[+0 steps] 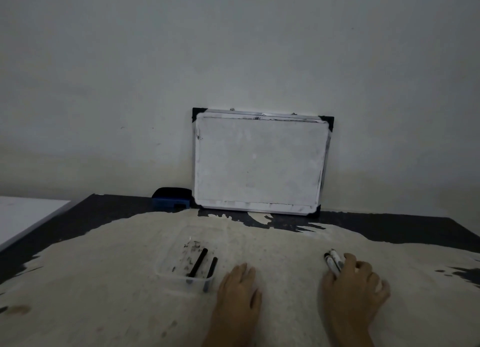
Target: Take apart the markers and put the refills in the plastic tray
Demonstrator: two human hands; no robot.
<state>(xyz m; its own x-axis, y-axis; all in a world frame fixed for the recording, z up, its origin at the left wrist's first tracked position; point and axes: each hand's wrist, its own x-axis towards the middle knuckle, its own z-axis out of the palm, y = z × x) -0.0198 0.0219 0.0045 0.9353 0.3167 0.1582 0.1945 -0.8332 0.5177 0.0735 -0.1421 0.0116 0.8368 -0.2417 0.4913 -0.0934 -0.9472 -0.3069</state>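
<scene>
The table carries a plastic tray just left of the left hand, and two black refills already lie in it, so the job looks partly done. The markers remain whole, bunched under the fingertips of the right hand, which curls around them; they are probably next. The left hand rests flat, fingers spread, holding nothing. Dim light blurs the markers; their number and caps are hard to make out.
</scene>
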